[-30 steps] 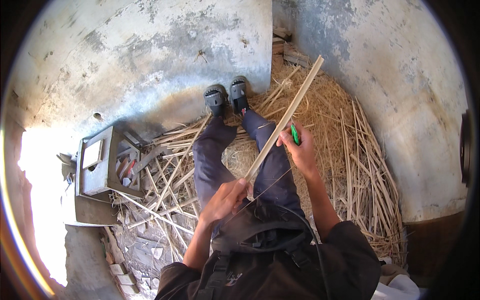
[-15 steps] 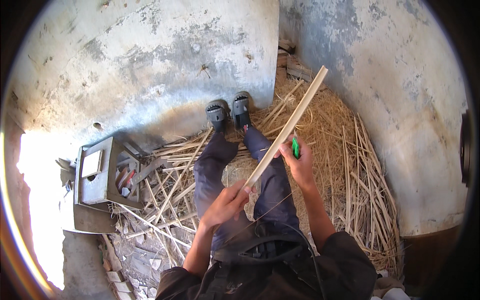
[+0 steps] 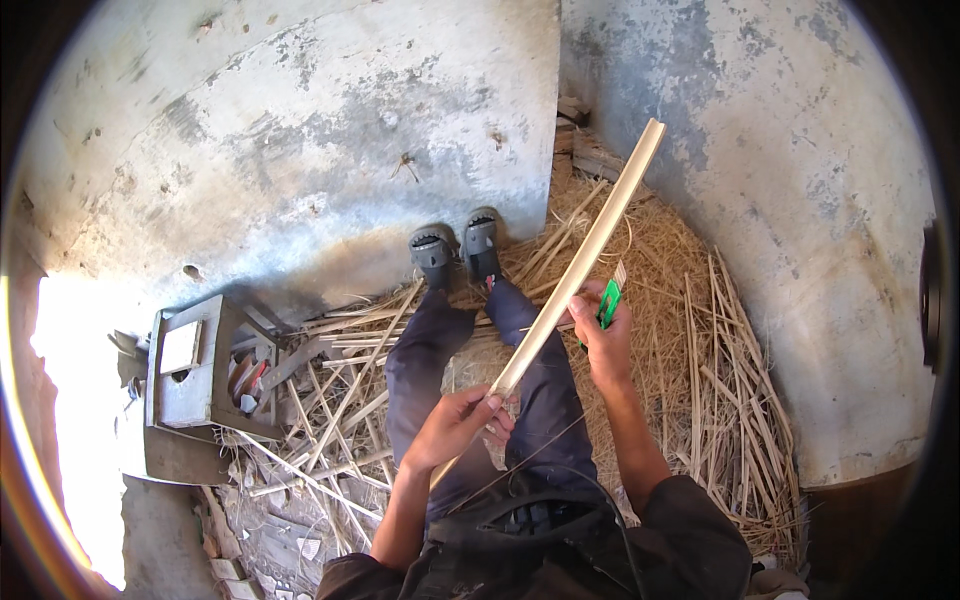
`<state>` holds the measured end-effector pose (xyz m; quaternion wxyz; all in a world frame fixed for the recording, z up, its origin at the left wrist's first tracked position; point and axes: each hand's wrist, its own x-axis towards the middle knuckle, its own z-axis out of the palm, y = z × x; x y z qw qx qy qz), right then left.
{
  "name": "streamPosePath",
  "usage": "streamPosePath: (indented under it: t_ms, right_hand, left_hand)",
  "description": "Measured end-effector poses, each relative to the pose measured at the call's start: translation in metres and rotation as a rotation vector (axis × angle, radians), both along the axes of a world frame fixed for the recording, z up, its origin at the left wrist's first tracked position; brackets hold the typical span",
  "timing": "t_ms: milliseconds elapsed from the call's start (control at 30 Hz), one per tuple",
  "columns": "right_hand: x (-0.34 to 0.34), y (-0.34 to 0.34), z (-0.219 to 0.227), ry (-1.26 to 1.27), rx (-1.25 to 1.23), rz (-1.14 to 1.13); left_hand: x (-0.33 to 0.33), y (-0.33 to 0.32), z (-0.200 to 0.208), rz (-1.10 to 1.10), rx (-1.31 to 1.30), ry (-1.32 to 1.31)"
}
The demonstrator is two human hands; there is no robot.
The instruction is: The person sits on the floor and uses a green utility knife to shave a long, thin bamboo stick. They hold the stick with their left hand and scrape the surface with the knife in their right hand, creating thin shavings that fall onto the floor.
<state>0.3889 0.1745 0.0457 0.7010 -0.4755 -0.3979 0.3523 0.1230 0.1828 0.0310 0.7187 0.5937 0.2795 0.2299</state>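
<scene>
A long, pale split bamboo strip point(image 3: 590, 250), with a shallow channel down its length, slants across my legs from lower left to upper right. My left hand point(image 3: 460, 425) is closed round its lower part, the thumb on top; a bit of the strip shows below the hand. Beside the strip's right edge, my right hand point(image 3: 605, 345) is closed on a green utility knife point(image 3: 610, 304), whose blade points up. The right thumb lies close to the strip; I cannot tell whether it touches.
Loose strips and shavings point(image 3: 660, 300) cover the floor, with long strips piled on the right point(image 3: 735, 400). A wooden box point(image 3: 190, 355) stands at the left. Worn plaster walls point(image 3: 350, 120) rise ahead and to the right; my shoes point(image 3: 432, 250) rest near the front wall.
My right hand has turned and moved slightly down, tilting the knife so that its blade shows. The bamboo strip has slid a little up and right, its lower end now below my left hand.
</scene>
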Motion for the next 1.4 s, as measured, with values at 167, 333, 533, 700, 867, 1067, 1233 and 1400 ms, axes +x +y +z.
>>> streamPosePath:
  t_ms: [167,333,533,700,867,1067,1233,1400]
  right_hand:
    - [-0.004,-0.004,0.004,-0.332,0.169,0.036]
    - [-0.013,-0.018,0.013,-0.84,0.129,0.039]
    - [-0.016,-0.016,0.011,-0.924,0.252,-0.002]
    - [-0.019,-0.013,0.016,-1.0,0.322,-0.029]
    - [-0.019,-0.012,0.018,-1.024,0.332,-0.052]
    - [-0.015,-0.015,0.02,-1.075,0.32,-0.082]
    - [-0.012,-0.011,0.017,-1.083,0.335,-0.116]
    - [-0.011,-0.005,0.017,-1.115,0.36,-0.154]
  left_hand:
    - [0.007,0.004,0.025,0.11,-0.023,0.067]
    - [0.012,0.009,0.043,0.186,0.052,0.036]
    - [0.016,0.007,0.054,0.188,0.043,0.006]
    - [0.019,0.003,0.062,0.19,0.059,0.065]
    - [0.02,0.0,0.061,0.188,0.101,0.086]
    - [0.022,-0.001,0.051,0.193,0.221,0.062]
    - [0.025,0.001,0.047,0.241,0.237,0.097]
    - [0.026,0.002,0.044,0.293,0.306,0.138]
